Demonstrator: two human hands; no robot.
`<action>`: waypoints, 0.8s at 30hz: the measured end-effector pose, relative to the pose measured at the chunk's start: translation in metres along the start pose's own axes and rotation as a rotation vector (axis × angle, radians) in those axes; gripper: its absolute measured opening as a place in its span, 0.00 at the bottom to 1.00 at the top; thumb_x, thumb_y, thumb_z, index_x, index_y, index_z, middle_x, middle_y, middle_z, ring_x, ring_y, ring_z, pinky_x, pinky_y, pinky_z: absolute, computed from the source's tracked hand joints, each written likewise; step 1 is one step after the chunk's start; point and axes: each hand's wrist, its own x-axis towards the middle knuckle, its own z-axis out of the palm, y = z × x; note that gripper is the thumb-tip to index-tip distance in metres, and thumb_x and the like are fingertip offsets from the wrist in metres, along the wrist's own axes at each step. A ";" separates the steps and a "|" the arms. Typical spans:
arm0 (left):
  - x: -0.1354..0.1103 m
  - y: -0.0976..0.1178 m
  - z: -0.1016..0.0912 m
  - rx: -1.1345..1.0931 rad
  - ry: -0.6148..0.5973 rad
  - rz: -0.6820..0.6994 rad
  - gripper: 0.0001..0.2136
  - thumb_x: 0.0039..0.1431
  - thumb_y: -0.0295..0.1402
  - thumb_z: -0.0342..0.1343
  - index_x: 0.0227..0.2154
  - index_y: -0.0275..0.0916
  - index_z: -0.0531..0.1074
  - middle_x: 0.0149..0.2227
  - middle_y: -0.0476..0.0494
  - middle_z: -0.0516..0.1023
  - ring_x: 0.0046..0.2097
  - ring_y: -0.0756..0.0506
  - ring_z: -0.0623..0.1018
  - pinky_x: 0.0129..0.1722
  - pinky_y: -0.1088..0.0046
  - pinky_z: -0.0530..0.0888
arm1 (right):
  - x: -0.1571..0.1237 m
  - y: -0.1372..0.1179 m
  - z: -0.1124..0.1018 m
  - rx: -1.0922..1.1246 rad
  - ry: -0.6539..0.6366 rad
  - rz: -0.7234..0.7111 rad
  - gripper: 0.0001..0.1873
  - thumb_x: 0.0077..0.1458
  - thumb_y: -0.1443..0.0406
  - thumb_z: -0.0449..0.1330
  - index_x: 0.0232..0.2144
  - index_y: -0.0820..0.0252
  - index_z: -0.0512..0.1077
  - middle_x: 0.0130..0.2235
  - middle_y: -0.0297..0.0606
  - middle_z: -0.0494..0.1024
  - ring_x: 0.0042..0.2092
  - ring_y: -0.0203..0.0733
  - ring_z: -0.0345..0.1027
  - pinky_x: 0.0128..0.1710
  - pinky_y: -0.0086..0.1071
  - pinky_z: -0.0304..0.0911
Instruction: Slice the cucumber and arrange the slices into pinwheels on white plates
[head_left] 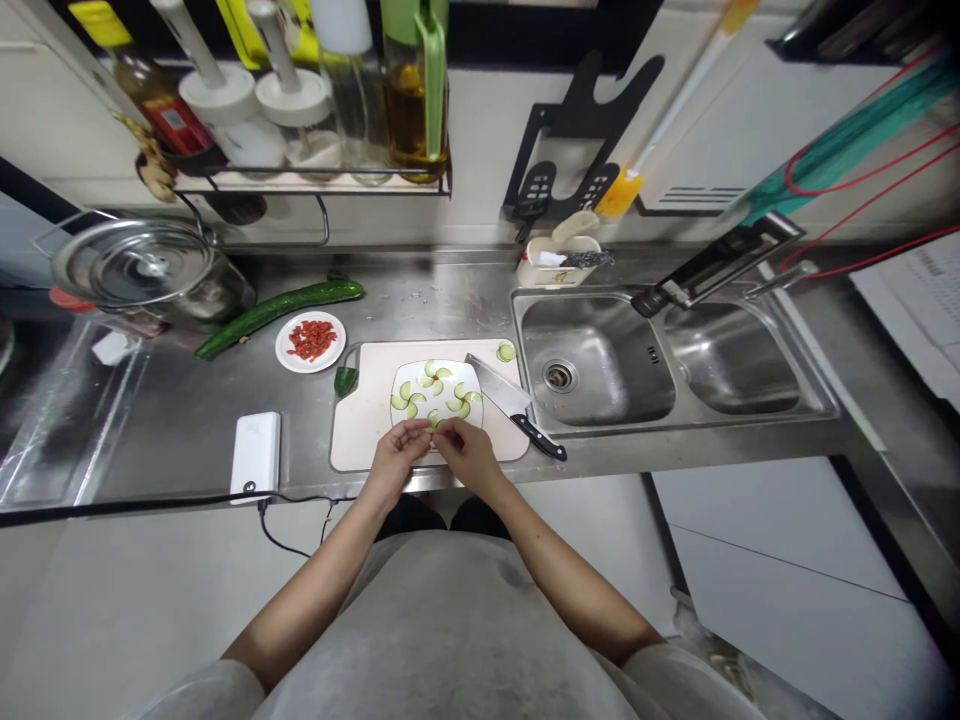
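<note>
Both my hands meet over the near edge of a white square plate [436,396]. My left hand [397,455] has thumb and forefinger drawn together beside a pale green slice; what they hold, if anything, is too small to make out. Opposite it, my right hand [466,452] pinches at the same spot, its fingertips partly hidden. On the plate, cucumber slices [409,401] lie in curved, pinwheel-like groups with small red bits at some centres. The plate rests on a pale cutting board [351,435]. A black-handled knife [504,388] lies at its right, the tip near the plate's rim.
Left of the board are a small dish of red goji-like berries [311,341], a whole cucumber [281,308], a cucumber end [346,381] and a white power bank [256,452] with a cable. A lidded steel pot [142,270] stands behind. A double sink [600,360] is right.
</note>
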 end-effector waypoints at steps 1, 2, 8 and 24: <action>0.003 0.001 -0.001 0.046 0.005 0.037 0.17 0.43 0.37 0.67 0.37 0.37 0.75 0.29 0.47 0.77 0.31 0.51 0.74 0.36 0.73 0.70 | 0.000 0.002 0.000 0.000 -0.001 0.005 0.08 0.55 0.61 0.55 0.32 0.59 0.71 0.26 0.31 0.72 0.28 0.34 0.63 0.30 0.28 0.57; 0.006 0.001 -0.003 0.088 0.008 0.071 0.17 0.42 0.37 0.67 0.36 0.37 0.76 0.28 0.48 0.76 0.31 0.51 0.73 0.35 0.73 0.70 | 0.001 0.003 -0.001 -0.005 -0.001 0.013 0.08 0.55 0.61 0.55 0.32 0.59 0.71 0.26 0.31 0.72 0.28 0.34 0.63 0.29 0.28 0.57; 0.016 0.005 -0.006 0.276 0.002 0.201 0.14 0.44 0.37 0.65 0.34 0.37 0.76 0.27 0.48 0.76 0.30 0.50 0.72 0.33 0.74 0.68 | 0.007 0.003 -0.010 -0.077 0.004 0.025 0.09 0.55 0.61 0.55 0.35 0.58 0.72 0.26 0.30 0.72 0.28 0.34 0.63 0.30 0.27 0.56; 0.042 0.007 -0.008 0.568 0.038 0.313 0.12 0.48 0.36 0.62 0.37 0.42 0.77 0.30 0.47 0.77 0.30 0.48 0.72 0.33 0.72 0.66 | 0.028 0.011 -0.017 -0.341 -0.110 0.055 0.07 0.58 0.63 0.53 0.32 0.57 0.70 0.28 0.31 0.74 0.29 0.35 0.64 0.29 0.27 0.52</action>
